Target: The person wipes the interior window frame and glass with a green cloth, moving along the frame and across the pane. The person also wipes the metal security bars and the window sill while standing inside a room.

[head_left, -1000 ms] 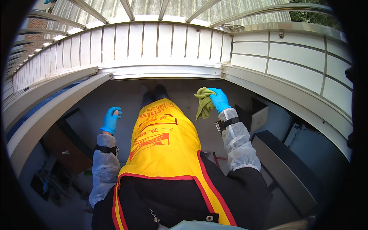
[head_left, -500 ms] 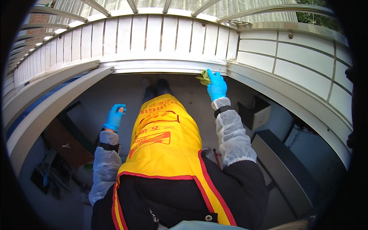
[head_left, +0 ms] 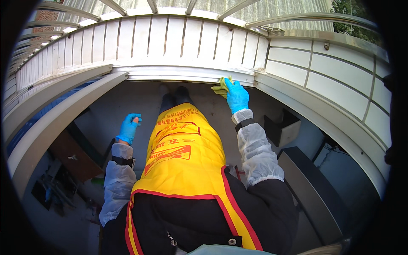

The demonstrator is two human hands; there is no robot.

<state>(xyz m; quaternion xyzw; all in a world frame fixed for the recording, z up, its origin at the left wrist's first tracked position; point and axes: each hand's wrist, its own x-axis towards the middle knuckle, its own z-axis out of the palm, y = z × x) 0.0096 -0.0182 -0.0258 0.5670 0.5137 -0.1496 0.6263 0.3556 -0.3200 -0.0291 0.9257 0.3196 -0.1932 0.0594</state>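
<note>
1. Your right hand, in a blue glove, presses a yellow-green cloth against the lower rail of a white balcony railing, near the corner where the front panels meet the side wall.
2. The hand lies flat on top of the cloth, fingers together and pointing up and to the left; the cloth shows only as a bunched edge past the fingertips and is pinned between your palm and the rail.
3. Your left hand, also in a blue glove, hangs free at your left side, well apart from the cloth. Its fingers curl loosely inward and it holds nothing.
4. Both forearms wear translucent white sleeve covers, each with a dark band at the wrist.
5. A yellow apron with red trim and red printing covers your front, over dark clothing; your dark shoes stand on the grey balcony floor just below the rail.
6. A brown board leans low on your left beside scattered small items too dim to make out.
7. On your right a dark bench-like slab runs along the side wall, with a pale open box near it.
</note>
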